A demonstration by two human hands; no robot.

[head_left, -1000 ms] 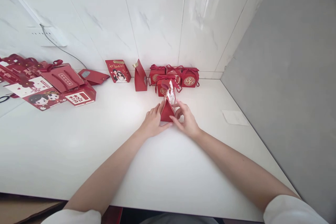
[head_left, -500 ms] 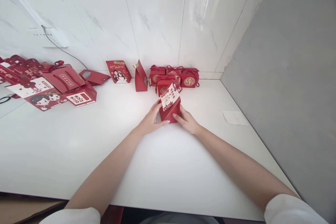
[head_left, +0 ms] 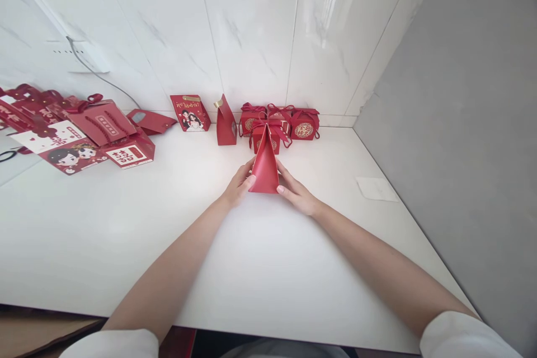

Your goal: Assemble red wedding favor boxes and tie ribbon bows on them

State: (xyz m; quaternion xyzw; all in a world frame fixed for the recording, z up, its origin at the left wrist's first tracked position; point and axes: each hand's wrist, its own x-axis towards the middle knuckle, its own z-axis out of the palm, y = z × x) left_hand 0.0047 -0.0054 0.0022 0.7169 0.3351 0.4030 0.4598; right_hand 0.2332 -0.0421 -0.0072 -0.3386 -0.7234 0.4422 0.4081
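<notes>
Head view: a person's left hand (head_left: 241,183) and right hand (head_left: 297,191) hold a pointed red box (head_left: 265,172) upright between them at a white counter (head_left: 251,268).
Fingers of both hands press against the box's opposite sides, the thumbs at its near edges, the remaining fingertips partly hidden behind it; its plain triangular face is turned toward the wearer. Just beyond stands a cluster of ribbon-tied boxes (head_left: 305,130), partly covered by the box's tip. To their left, near the tiled wall (head_left: 251,28), stand a tall box (head_left: 227,127) with a gold tab and a couple-print box (head_left: 192,116); a white paper (head_left: 376,188) lies well to the right.
</notes>
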